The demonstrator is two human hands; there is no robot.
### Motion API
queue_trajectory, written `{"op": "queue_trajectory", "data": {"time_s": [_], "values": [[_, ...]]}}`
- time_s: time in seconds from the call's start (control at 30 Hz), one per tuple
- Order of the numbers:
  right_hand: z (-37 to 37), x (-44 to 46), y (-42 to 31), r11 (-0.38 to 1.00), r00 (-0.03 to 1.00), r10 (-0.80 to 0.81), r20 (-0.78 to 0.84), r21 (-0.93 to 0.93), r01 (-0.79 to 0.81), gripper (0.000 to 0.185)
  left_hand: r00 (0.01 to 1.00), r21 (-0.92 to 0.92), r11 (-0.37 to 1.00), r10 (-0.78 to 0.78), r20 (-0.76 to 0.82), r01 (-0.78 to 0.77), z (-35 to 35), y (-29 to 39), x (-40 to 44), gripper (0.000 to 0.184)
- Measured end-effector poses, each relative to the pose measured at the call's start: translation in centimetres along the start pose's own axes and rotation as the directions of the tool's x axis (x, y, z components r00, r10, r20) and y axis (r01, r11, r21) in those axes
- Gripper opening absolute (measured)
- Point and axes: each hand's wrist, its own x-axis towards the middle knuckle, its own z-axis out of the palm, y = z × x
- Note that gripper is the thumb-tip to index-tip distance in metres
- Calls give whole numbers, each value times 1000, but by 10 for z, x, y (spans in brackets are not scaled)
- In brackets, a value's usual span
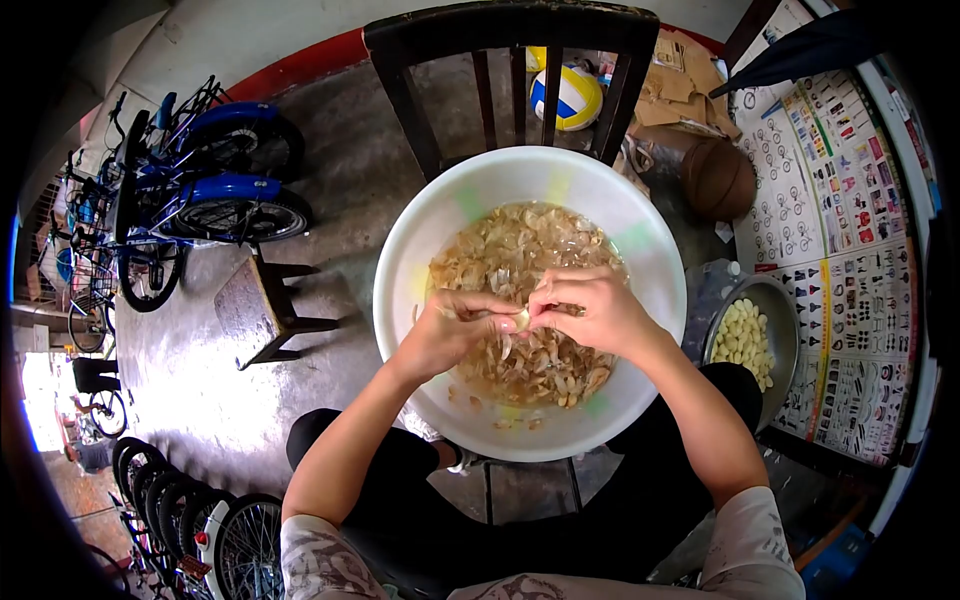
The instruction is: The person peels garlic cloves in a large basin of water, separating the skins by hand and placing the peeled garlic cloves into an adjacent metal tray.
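Note:
Over a big white basin [405,290], both my hands meet near its middle. My left hand [458,325] pinches a pale garlic clove [520,319] between thumb and fingers. From the other side, my right hand [585,312] has its fingertips closed at the clove's end; whether a bit of skin is between them is too small to tell. Water with many brown garlic skins [530,240] and some cloves fills the bottom of the basin beneath my hands. To the right, a metal bowl [785,310] holds many peeled garlic cloves [742,340].
A dark wooden chair [510,25] stands behind the basin. Left of it are a small wooden stool [265,310] and several bicycles [235,200]. A volleyball [567,98], a brown basketball [718,180] and cardboard [680,90] lie beyond. Printed sheets [840,260] cover the right side.

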Motion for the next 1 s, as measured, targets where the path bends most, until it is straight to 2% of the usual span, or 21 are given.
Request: {"op": "queue_trajectory", "data": {"time_s": [0.1, 0.23, 0.3, 0.43, 0.5, 0.53, 0.6, 0.67, 0.73, 0.77, 0.8, 0.83, 0.87, 0.9, 0.93, 1.0], "values": [[1, -3, 2, 997, 998, -21, 58, -75, 25, 9, 1000, 31, 999, 12, 2, -12, 0, -2, -1, 19], [4, -4, 0, 989, 998, -52, 42, -134, 57, 10, 1000, -21, 1000, -6, -3, 6, 1, -2, -1, 20], [7, -4, -1, 982, 998, -53, 37, -179, 59, 11, 994, 5, 998, 57, -90, -57, 4, -6, 0, 24], [11, -2, -7, 973, 997, -75, -26, -222, 68, 13, 994, 22, 999, 46, -97, -44, 3, -9, 1, 27], [11, -2, -11, 968, 996, -78, -31, -240, 69, 13, 981, 3, 995, -97, -171, 99, 2, -10, 1, 29], [11, -2, -13, 971, 997, -74, -9, -228, 70, 12, 980, 3, 995, -97, -172, 99, 2, -9, 1, 29], [11, -3, -14, 974, 997, -70, 13, -216, 72, 12, 960, -274, 961, -119, -252, 46, 4, -4, 2, 30], [11, -5, -13, 977, 998, -31, 62, -209, 43, 10, 963, -330, 944, -85, -255, -4, 7, -2, 2, 35], [11, -5, -12, 985, 999, -12, 33, -169, 18, 10, 965, -425, 905, -89, -246, -24, 7, -7, 2, 36], [10, -4, -11, 991, 1000, 6, 2, -132, -6, 11, 965, -426, 904, -91, -245, -23, 5, -9, 1, 36], [9, -1, -10, 991, 1000, 9, 3, -131, -8, 11, 973, -311, 950, -95, -209, 26, 1, -11, 0, 37], [7, 2, -9, 998, 997, 3, -76, -57, -7, 16, 980, -188, 980, -102, -171, 69, 0, -12, 0, 37], [7, 3, -9, 1000, 988, 2, -155, 17, 0, 22, 980, -188, 980, -103, -169, 70, 1, -10, -1, 37], [6, 4, -12, 998, 985, 58, -163, 43, -51, 29, 983, -183, 982, -83, -163, 53, 4, -7, -2, 36], [6, 4, -12, 998, 984, 60, -165, 43, -54, 29, 985, -178, 983, -64, -157, 36, 6, -6, -3, 35], [8, 6, -11, 997, 984, -49, -174, -63, 39, 23, 989, -133, 991, -27, -146, 7, 8, -8, -3, 33]]}}
